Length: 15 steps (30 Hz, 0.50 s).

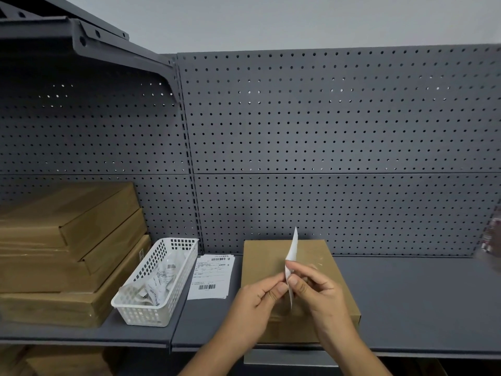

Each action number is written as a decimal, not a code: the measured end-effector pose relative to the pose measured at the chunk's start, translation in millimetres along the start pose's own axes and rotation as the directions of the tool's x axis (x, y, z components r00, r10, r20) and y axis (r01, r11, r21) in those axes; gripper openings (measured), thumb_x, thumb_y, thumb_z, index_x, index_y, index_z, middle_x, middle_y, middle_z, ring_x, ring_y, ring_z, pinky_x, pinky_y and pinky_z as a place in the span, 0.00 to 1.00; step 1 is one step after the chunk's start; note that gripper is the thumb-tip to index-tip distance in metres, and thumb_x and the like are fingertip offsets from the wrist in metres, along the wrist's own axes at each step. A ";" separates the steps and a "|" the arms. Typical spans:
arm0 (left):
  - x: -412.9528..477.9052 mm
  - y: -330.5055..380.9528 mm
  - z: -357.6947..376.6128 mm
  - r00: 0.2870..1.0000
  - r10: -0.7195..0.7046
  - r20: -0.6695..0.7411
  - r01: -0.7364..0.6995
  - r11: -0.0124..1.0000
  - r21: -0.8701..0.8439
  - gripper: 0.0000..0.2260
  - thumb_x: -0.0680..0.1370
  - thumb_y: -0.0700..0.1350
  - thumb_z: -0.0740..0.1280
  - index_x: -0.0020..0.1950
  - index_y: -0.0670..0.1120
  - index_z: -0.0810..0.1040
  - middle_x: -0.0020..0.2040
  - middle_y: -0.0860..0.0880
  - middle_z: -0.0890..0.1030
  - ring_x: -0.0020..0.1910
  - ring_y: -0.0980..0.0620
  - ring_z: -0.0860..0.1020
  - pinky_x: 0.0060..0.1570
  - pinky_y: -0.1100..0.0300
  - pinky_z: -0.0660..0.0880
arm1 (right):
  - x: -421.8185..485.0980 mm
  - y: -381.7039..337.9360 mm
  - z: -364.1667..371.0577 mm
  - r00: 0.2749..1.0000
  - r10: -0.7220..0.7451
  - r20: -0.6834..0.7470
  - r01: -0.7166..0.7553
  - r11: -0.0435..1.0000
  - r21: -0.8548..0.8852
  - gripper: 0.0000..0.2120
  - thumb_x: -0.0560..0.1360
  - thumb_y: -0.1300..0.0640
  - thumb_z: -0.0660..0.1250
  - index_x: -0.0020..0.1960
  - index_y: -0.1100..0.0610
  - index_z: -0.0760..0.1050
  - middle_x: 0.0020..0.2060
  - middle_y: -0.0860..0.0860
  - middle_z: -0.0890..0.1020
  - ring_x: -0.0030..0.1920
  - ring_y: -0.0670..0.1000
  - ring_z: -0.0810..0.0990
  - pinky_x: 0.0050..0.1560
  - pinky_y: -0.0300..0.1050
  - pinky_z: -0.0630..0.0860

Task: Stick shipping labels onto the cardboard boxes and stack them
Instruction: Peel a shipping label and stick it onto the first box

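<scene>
A flat cardboard box [273, 256] lies on the grey shelf in front of me, its top bare. Above it I hold a white shipping label [292, 248] edge-on and upright. My left hand [257, 299] pinches its lower edge from the left, and my right hand [317, 291] pinches it from the right, thumbs meeting at the paper. A pile of printed labels [211, 278] lies flat on the shelf just left of the box. Three cardboard boxes [67, 251] are stacked at the far left.
A white perforated plastic basket [160, 310] holding crumpled label backings stands between the stack and the label pile. A grey pegboard [325, 145] backs the shelf [420, 302]. An upper shelf bracket [108, 50] juts out at top left. More cardboard [54, 362] shows on the level below.
</scene>
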<state>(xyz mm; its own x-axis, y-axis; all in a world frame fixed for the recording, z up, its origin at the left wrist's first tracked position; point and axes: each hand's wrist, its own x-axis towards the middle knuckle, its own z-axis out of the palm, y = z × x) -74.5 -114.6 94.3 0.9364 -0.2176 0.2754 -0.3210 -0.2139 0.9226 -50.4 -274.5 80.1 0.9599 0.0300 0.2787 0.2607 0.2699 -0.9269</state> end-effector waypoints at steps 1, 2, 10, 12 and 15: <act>-0.1 1.0 -0.3 1.000 0.010 0.008 -0.010 1.000 -0.001 0.15 0.86 0.45 0.63 0.71 0.54 0.80 0.64 0.59 0.84 0.68 0.58 0.79 0.72 0.51 0.73 | -0.5 0.2 0.0 1.000 0.012 -0.005 -0.012 1.000 0.016 0.31 0.58 0.37 0.83 0.55 0.54 0.87 0.49 0.55 0.83 0.49 0.48 0.82 0.54 0.43 0.82; -0.2 2.1 -0.5 1.000 0.019 0.014 -0.019 1.000 -0.002 0.15 0.86 0.45 0.62 0.71 0.53 0.80 0.65 0.59 0.84 0.69 0.58 0.78 0.72 0.53 0.73 | -1.2 -0.6 0.7 1.000 0.025 -0.008 -0.025 0.999 0.026 0.28 0.60 0.39 0.83 0.54 0.54 0.87 0.48 0.54 0.82 0.49 0.49 0.82 0.53 0.42 0.81; -1.2 5.6 -0.6 0.999 0.036 0.014 -0.037 0.999 0.018 0.14 0.87 0.47 0.61 0.70 0.53 0.81 0.63 0.60 0.84 0.67 0.60 0.79 0.70 0.58 0.74 | -7.3 -12.9 9.8 1.000 0.003 -0.031 -0.005 0.999 -0.038 0.11 0.70 0.58 0.76 0.52 0.51 0.88 0.49 0.61 0.82 0.48 0.50 0.81 0.53 0.45 0.80; -1.0 4.8 0.2 0.999 0.039 0.002 -0.039 0.998 0.048 0.14 0.87 0.48 0.60 0.70 0.54 0.80 0.63 0.61 0.84 0.66 0.61 0.79 0.70 0.56 0.74 | -7.3 -14.1 10.8 0.997 -0.061 -0.041 0.056 0.992 -0.113 0.11 0.71 0.58 0.76 0.52 0.49 0.87 0.47 0.62 0.82 0.46 0.50 0.80 0.50 0.44 0.80; 0.1 6.1 0.5 0.999 0.031 -0.013 -0.030 0.997 0.078 0.15 0.87 0.47 0.60 0.70 0.56 0.80 0.63 0.63 0.83 0.66 0.62 0.79 0.70 0.57 0.74 | -3.9 -15.4 11.6 0.988 -0.149 -0.042 0.138 0.970 -0.199 0.11 0.72 0.63 0.76 0.51 0.50 0.87 0.43 0.57 0.82 0.42 0.49 0.79 0.44 0.39 0.78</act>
<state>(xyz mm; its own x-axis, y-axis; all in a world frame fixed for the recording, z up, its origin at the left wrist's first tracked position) -76.4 -116.4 99.8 0.9277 -0.2119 0.3075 -0.3592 -0.2807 0.8900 -59.4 -267.7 96.2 0.9139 -0.0512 0.4026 0.4055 0.0744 -0.9110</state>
